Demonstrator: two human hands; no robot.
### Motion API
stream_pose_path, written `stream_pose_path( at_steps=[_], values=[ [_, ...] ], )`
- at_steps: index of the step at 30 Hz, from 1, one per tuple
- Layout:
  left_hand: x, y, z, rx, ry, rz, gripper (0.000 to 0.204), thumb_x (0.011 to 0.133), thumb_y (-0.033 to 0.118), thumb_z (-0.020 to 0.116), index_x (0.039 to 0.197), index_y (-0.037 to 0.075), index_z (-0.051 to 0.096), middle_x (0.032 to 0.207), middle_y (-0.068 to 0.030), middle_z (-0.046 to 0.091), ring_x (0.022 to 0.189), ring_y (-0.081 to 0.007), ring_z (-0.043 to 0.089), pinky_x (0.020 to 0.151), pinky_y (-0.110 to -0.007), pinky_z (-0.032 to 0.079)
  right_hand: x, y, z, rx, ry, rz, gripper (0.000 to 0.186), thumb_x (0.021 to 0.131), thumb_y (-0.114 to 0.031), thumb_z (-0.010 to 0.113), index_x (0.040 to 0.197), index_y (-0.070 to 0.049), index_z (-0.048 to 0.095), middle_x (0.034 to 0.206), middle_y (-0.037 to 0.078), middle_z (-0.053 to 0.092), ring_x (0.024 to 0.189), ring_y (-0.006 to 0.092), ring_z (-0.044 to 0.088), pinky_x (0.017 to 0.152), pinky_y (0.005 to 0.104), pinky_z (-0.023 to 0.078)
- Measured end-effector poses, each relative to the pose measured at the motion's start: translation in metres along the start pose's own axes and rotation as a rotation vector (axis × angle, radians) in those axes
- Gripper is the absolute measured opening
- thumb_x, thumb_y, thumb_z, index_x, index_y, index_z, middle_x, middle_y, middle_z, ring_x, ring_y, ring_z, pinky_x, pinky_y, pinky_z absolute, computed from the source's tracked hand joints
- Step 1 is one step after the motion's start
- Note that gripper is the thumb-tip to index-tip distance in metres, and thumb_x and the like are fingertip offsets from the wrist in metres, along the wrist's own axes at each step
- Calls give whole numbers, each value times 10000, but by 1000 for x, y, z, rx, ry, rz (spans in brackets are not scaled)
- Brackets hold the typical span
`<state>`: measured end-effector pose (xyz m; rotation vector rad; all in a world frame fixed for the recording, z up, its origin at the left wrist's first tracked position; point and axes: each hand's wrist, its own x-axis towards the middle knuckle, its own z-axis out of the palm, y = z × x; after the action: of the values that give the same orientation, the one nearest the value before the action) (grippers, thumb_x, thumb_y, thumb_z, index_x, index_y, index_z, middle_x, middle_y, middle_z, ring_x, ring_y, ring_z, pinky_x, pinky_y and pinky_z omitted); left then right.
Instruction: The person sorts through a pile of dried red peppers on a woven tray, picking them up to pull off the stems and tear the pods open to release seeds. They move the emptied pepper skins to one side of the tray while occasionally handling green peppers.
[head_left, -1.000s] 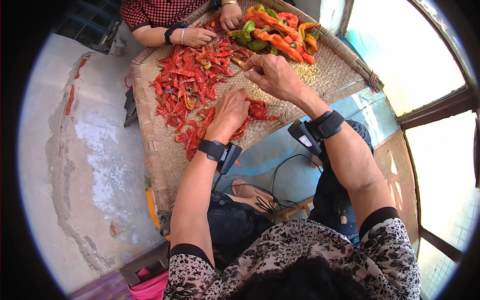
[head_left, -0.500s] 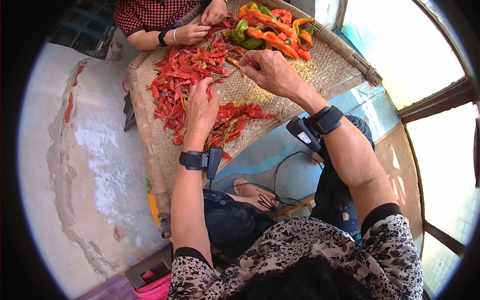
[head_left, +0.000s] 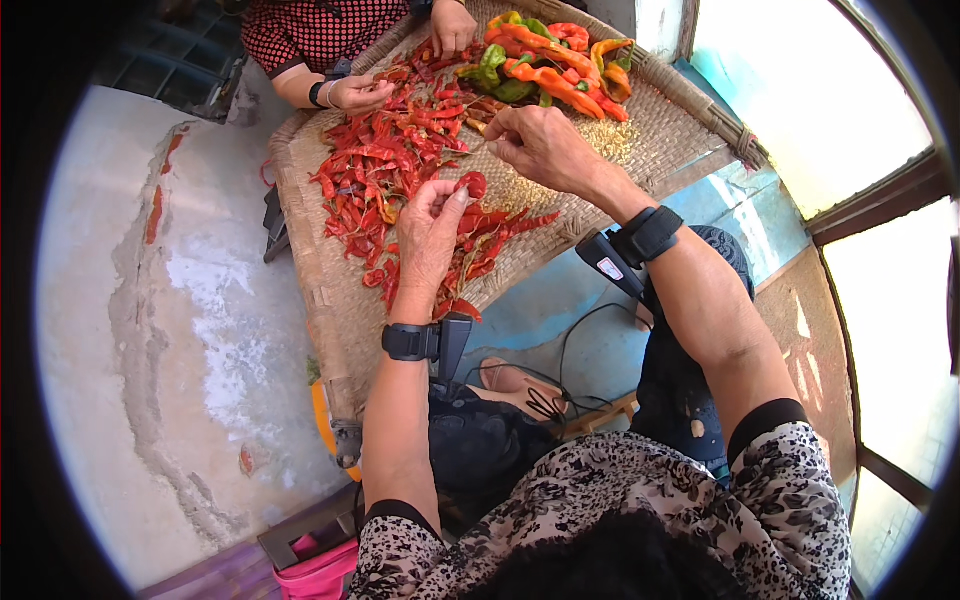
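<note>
My left hand (head_left: pixel 428 228) pinches a red dried chili (head_left: pixel 472 184) between thumb and fingertips, raised over the woven tray (head_left: pixel 345 345). To its right, my right hand (head_left: pixel 545 148) hovers above the tray with fingers curled together; whether something small sits in them is hidden. A large heap of red dried chilies (head_left: pixel 370 160) covers the left half of the tray. A smaller red pile (head_left: pixel 490 238) lies beside my left wrist. Pale yellow seeds (head_left: pixel 520 192) are scattered below and around my right hand.
Larger fresh orange, red and green peppers (head_left: pixel 550 75) lie at the tray's far right. Across the tray, a co-worker's two hands (head_left: pixel 362 93) are over the chilies. A cracked wall (head_left: pixel 150 300) stands left, bright windows (head_left: pixel 810 90) right. Cables (head_left: pixel 570 345) hang below the tray.
My left hand has come up from the heap and now holds a red chili. My right hand has barely moved. The co-worker's hands have moved apart.
</note>
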<state>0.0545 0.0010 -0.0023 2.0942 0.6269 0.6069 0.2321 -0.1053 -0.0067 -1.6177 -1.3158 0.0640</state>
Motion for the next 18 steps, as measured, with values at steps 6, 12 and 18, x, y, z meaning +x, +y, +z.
stream_pose_path(
  at_steps=[6, 12, 18],
  values=[
    [-29, -16, -39, -146, 285, -95, 210, 967, 231, 541, 1007, 31, 589, 840, -15, 615, 759, -81, 560, 666, -240, 459, -2, 11, 16, -140, -102, -29, 187, 860, -158, 628, 946, 7, 643, 771, 152, 667, 713, 275, 661, 664, 374, 531],
    [-37, -36, -50, -366, 348, -216, 171, 986, 214, 502, 1025, 63, 574, 900, -18, 631, 763, -47, 546, 670, -188, 449, -12, -8, 46, -172, -376, 10, 195, 860, -161, 622, 974, -3, 639, 813, 174, 660, 757, 322, 653, 678, 401, 522],
    [-34, -23, -61, -659, 455, -119, 265, 972, 258, 527, 1125, 46, 564, 943, -32, 636, 798, -59, 561, 726, -217, 467, -10, -7, 60, -262, -458, 17, 198, 867, -167, 612, 985, -10, 640, 875, 193, 633, 799, 342, 632, 729, 413, 507]
  ],
)
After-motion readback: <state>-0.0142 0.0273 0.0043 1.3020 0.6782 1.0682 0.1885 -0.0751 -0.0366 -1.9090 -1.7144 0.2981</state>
